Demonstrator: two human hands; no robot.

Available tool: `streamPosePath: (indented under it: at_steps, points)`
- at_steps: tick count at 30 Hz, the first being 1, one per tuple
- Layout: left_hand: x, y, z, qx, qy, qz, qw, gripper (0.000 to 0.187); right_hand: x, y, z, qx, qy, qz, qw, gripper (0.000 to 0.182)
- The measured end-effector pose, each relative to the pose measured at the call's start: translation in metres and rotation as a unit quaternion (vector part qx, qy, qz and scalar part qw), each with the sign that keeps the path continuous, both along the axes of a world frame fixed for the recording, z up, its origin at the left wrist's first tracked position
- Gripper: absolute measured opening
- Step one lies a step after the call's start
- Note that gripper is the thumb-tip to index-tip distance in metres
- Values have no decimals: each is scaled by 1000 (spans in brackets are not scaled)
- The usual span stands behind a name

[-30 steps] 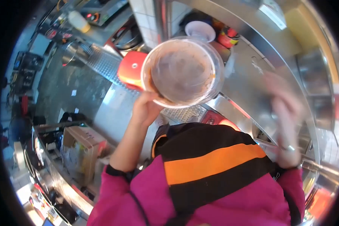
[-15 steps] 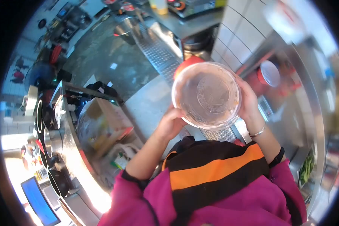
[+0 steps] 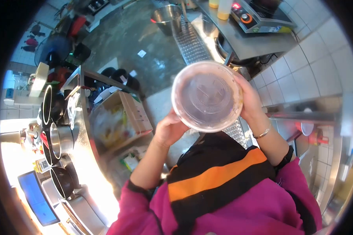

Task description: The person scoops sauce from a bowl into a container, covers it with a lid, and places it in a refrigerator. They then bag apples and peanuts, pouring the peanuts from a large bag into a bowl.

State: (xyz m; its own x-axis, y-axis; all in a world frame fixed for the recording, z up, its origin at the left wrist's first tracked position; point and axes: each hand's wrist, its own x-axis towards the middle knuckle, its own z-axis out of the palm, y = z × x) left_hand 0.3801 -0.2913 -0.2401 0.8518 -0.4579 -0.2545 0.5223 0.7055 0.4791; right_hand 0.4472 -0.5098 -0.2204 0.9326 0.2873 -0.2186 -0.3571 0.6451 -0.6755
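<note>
1. A round translucent tub is held in front of the apron, above the floor and clear of any table.
2. The tub is gripped between 2 hands. Its lower left edge is pinched by the left hand, while its right side is cupped by the right hand. The fingertips beneath are hidden.
3. The grip is set at opposite sides, probably so that the wide, slick-looking wall is balanced and the weight is shared.
4. The broad circular face is turned up towards the head camera, so its raised marking can be seen; whether a lid or the base is shown cannot be told.
5. A cooker and a bottle are set together on the steel table, presumably to be within easy reach of each other.
6. Dark pans are grouped at the left, perhaps to save room.
7. A cardboard box is placed low, beside the walkway; a metal bucket is stood farther off, near the floor grating.
</note>
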Motion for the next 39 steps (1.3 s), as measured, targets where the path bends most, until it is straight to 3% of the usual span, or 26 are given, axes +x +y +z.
streamPosePath:
  at_steps: [6, 8, 9, 12, 14, 22, 24, 26, 30, 36, 38, 39]
  points:
    - [63, 38, 14, -40, -19, 48, 998, 75, 90, 50, 14, 18, 7, 71, 997, 35]
    - [81, 42, 19, 61, -19, 131, 989, 76, 123, 69, 11, 37, -13, 91, 995, 35]
    - [93, 50, 19, 126, -15, 125, 984, 77, 135, 79, 14, 20, -22, 102, 994, 35]
    - [125, 65, 24, 124, -32, 187, 974, 77, 179, 107, 16, 10, -41, 142, 989, 34]
    - [141, 80, 25, 124, -23, 219, 968, 77, 204, 124, 12, 64, 19, 215, 974, 34]
    - [222, 164, 20, 127, 17, 232, 964, 74, 306, 215, 8, 42, 33, 263, 963, 34]
    - [253, 187, 18, 81, 0, 210, 974, 73, 337, 236, 8, 73, 25, 284, 956, 33]
    - [280, 201, 23, 103, -27, 260, 960, 73, 363, 260, 12, 29, 20, 246, 969, 32]
    - [336, 241, 26, 111, -11, 279, 954, 72, 425, 302, 16, 2, 15, 270, 963, 31]
    - [432, 298, 38, 57, 2, 290, 955, 71, 528, 361, 18, -15, -34, 324, 945, 32]
    - [459, 320, 42, 50, 15, 299, 953, 72, 570, 378, 9, 46, -48, 426, 902, 36]
    - [476, 329, 46, 52, 11, 315, 948, 73, 586, 391, 10, 58, -82, 420, 902, 43]
